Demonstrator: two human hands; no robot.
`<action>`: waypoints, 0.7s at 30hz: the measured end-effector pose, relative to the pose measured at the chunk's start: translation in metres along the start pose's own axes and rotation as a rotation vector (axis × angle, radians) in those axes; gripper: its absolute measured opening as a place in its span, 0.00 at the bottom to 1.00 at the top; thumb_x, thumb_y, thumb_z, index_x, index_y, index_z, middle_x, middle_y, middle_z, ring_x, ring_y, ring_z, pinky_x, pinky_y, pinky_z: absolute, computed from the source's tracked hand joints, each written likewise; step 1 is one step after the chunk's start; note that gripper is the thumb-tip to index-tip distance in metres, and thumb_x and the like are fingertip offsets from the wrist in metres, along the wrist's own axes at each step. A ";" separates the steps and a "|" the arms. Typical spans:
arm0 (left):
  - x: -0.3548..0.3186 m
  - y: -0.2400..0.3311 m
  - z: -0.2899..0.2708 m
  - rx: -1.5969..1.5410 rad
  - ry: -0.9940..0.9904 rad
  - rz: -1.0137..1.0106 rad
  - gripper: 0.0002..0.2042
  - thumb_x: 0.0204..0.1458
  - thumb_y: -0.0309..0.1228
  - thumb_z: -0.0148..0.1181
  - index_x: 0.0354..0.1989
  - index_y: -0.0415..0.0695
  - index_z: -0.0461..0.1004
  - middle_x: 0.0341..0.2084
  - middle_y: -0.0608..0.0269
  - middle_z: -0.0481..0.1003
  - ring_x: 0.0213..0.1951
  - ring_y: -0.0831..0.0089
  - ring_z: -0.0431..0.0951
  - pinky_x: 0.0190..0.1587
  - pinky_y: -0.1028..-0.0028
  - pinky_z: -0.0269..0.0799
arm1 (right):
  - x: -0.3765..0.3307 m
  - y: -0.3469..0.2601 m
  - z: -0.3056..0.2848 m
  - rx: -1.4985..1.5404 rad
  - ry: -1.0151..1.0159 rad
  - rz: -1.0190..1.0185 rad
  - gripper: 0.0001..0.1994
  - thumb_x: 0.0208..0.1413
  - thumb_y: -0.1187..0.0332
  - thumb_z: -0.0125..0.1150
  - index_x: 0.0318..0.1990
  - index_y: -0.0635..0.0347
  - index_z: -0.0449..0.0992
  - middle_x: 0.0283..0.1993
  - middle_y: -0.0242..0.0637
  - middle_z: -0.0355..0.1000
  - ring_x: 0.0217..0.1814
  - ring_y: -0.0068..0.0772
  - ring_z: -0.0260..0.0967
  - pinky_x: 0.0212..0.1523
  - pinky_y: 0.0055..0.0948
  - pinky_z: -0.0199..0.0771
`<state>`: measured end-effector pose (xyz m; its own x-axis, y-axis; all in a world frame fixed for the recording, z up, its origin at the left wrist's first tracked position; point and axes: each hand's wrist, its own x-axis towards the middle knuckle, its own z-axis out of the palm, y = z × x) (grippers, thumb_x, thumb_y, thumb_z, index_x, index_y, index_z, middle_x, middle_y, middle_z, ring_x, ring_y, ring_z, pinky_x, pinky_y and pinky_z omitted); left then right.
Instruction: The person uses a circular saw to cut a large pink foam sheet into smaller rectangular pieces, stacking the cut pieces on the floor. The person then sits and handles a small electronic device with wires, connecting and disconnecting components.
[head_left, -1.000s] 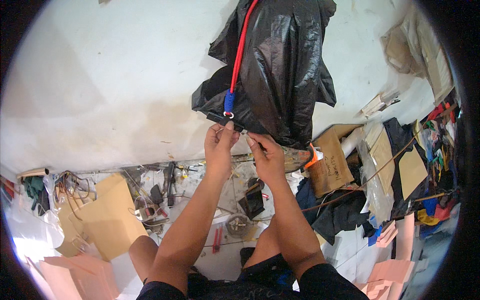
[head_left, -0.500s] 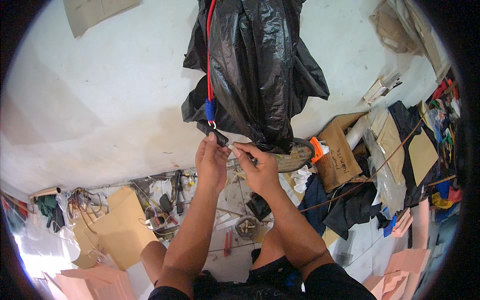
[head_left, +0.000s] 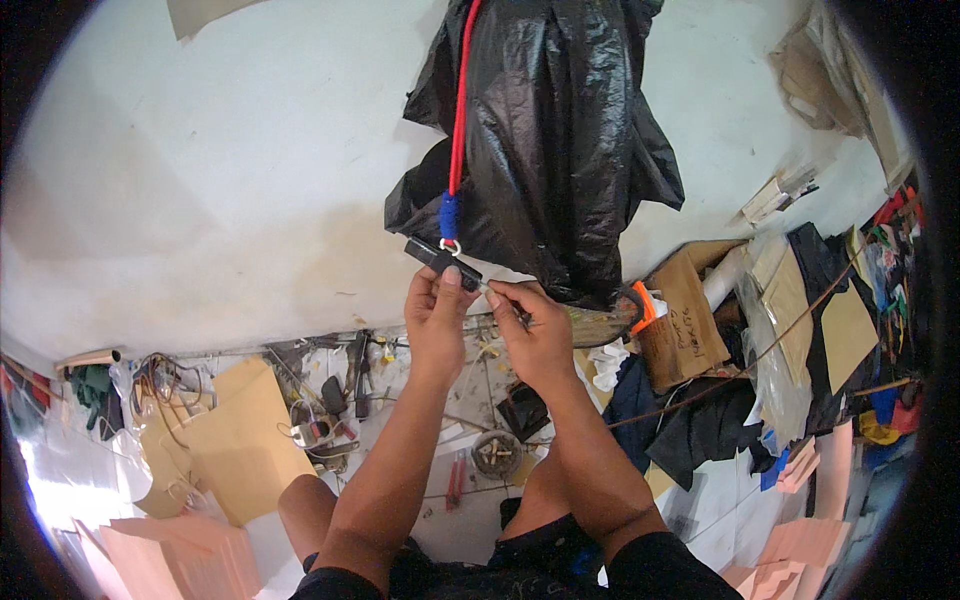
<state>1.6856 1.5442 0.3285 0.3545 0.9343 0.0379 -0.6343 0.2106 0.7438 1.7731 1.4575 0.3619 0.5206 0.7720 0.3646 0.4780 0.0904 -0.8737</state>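
Note:
My left hand [head_left: 437, 325] is closed around a short black cylinder [head_left: 425, 254], its thumb lying along the top. From the cylinder's lower right end sticks a small pale tip [head_left: 486, 287], pinched between the thumb and forefinger of my right hand [head_left: 538, 340]. What exactly that tip is stays too small to tell. A small white ring or hook [head_left: 451, 246] touches the cylinder's upper side. It hangs from a red cord [head_left: 459, 120] bound with blue thread [head_left: 449, 212]. Behind the cord hangs a large black plastic bag [head_left: 560, 130], just above my right hand.
A long board [head_left: 600, 329] juts out under the bag, beside an orange object [head_left: 647, 305]. At right stand a cardboard box [head_left: 685, 340] and heaped fabric. Below lie red-handled pliers [head_left: 456, 480], a round ashtray-like dish [head_left: 497, 455], tan sheets [head_left: 245, 440] and pink stacks [head_left: 185, 560].
The bag, cord and both hands sit further right in the picture, as the view has shifted. More of the black cylinder shows beyond my left fingers. Both hands keep their grip.

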 end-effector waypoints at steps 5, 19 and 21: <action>0.000 -0.002 -0.004 -0.004 -0.021 0.004 0.10 0.60 0.34 0.58 0.46 0.46 0.68 0.35 0.68 0.75 0.38 0.77 0.75 0.45 0.71 0.71 | 0.003 0.000 -0.001 -0.018 -0.013 -0.013 0.09 0.57 0.71 0.61 0.44 0.63 0.79 0.36 0.38 0.75 0.35 0.24 0.71 0.38 0.24 0.69; 0.005 0.006 0.004 0.099 -0.051 0.039 0.16 0.58 0.30 0.59 0.52 0.38 0.66 0.34 0.63 0.74 0.37 0.78 0.75 0.45 0.75 0.73 | 0.010 0.027 0.003 0.034 0.010 0.123 0.11 0.60 0.66 0.60 0.46 0.62 0.77 0.40 0.30 0.75 0.39 0.19 0.68 0.42 0.22 0.68; 0.004 0.017 -0.002 0.183 -0.061 0.040 0.20 0.56 0.28 0.61 0.55 0.36 0.65 0.36 0.61 0.75 0.38 0.76 0.75 0.45 0.75 0.72 | 0.015 0.026 0.007 0.074 0.022 0.135 0.12 0.60 0.66 0.60 0.46 0.64 0.77 0.40 0.30 0.74 0.40 0.19 0.68 0.43 0.21 0.68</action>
<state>1.6753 1.5524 0.3400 0.3762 0.9204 0.1062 -0.5154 0.1126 0.8495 1.7878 1.4759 0.3424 0.5928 0.7661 0.2482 0.3494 0.0330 -0.9364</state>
